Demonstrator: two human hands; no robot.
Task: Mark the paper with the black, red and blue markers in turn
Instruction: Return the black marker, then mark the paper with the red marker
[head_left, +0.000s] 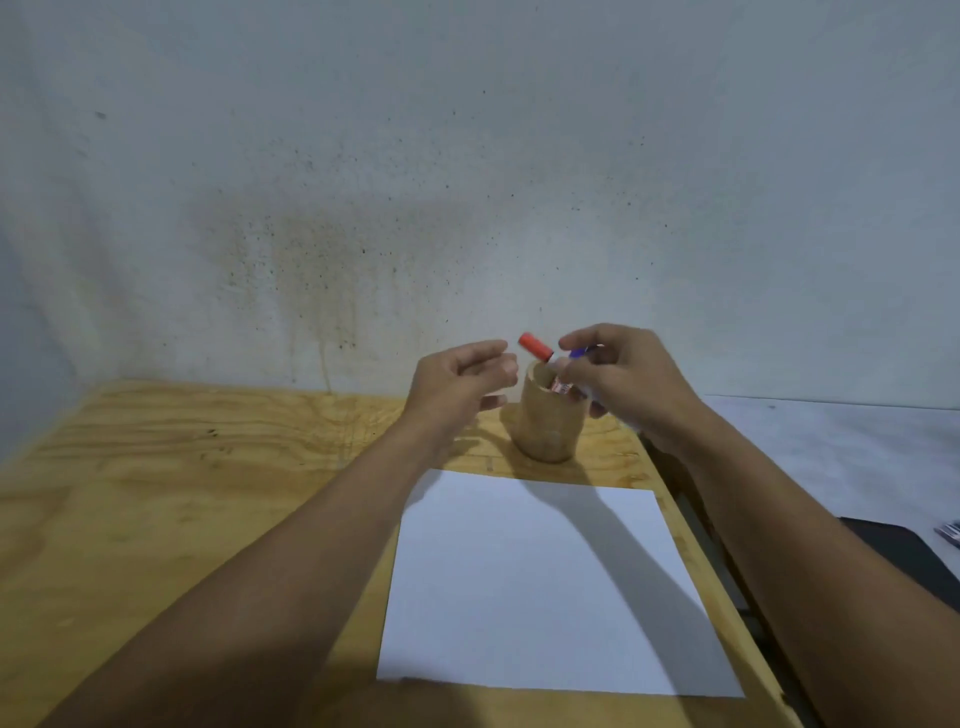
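Observation:
A white sheet of paper (545, 582) lies on the wooden table (182, 493), with no marks visible on it. Behind it stands a tan wooden cup (545, 426). A red-capped marker (535, 347) leans out of the cup to the left. My right hand (623, 384) hovers at the cup's right rim, fingers closed on a blue marker (584, 352) whose blue end shows between thumb and finger. My left hand (462, 384) floats just left of the cup, fingers curled apart, holding nothing. No black marker is visible.
The table's right edge (691, 519) runs close beside the paper. Beyond it lie a pale surface and a dark flat object (914, 556). A stained wall (467, 208) rises directly behind the table.

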